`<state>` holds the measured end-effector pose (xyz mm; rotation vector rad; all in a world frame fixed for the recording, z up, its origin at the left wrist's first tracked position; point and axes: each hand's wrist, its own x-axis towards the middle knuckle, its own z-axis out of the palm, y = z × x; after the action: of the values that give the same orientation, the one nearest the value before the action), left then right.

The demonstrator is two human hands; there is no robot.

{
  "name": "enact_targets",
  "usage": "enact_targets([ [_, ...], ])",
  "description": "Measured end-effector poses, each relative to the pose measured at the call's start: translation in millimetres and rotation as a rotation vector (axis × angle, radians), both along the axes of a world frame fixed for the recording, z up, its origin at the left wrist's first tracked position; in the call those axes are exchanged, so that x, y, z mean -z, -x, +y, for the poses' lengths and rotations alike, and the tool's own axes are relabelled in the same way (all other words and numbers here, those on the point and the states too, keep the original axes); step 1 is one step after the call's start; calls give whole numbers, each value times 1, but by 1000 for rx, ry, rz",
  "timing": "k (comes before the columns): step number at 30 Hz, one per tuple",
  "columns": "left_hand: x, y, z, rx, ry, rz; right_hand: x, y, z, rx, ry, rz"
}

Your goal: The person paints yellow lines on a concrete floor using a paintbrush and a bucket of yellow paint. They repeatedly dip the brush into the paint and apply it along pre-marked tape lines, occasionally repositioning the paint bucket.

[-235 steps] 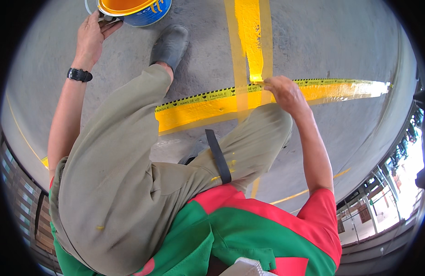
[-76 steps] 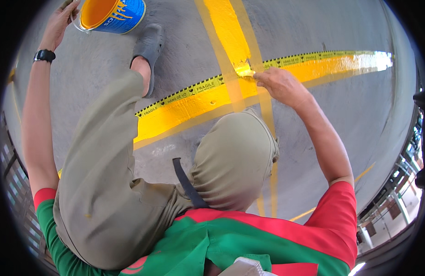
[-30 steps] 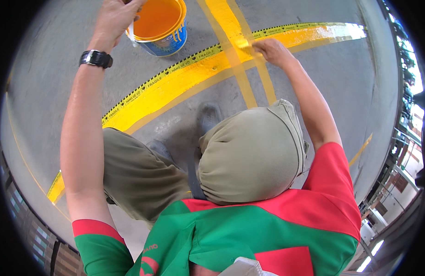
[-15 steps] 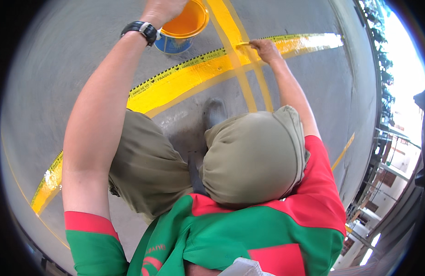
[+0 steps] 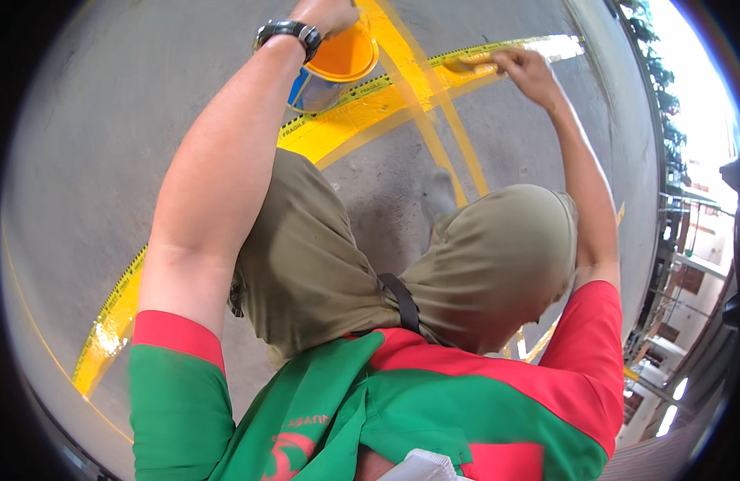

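Observation:
My left hand (image 5: 328,16), with a black watch at its wrist, is closed on the rim of a bucket (image 5: 314,90). The bucket is blue outside and orange-yellow inside, and it leans slightly. My right hand (image 5: 532,74) grips a paintbrush (image 5: 475,61) coated in yellow; motion blurs its outline. Under the brush runs a wet, glossy yellow painted stripe (image 5: 354,122), curving across the grey floor. Yellow-and-black printed tape (image 5: 371,90) edges the stripe's far side, and tan masking tape (image 5: 368,143) its near side.
A second yellow band (image 5: 396,36) crosses the stripe, with tan tape strips (image 5: 466,152) reaching toward my shoe (image 5: 439,192). My bent knees (image 5: 498,256) stand close to the stripe. The painted line continues at lower left (image 5: 107,341). Railings and buildings (image 5: 690,264) stand at far right.
My right hand and the brush have moved right along the stripe. The bucket has shifted right with my left hand and tilted. My body and knees have also shifted right.

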<state>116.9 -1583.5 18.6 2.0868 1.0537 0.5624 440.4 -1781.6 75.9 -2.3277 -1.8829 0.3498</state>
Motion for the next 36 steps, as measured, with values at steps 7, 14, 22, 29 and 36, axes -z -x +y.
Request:
enact_targets([
  [7,-15,-19,-29,119,215,288,-27,76,41,-440,-110,192],
  [14,-10,-32,-60,99,349,318,44,111,55,-762,148,-22],
  [22,-20,-74,-91,75,304,378,114,129,63,-1055,248,-116],
  [29,-33,-76,-98,-175,260,362,82,66,63,-1037,55,203],
  [36,-43,-79,-109,-238,200,241,55,-7,25,-512,-20,825],
])
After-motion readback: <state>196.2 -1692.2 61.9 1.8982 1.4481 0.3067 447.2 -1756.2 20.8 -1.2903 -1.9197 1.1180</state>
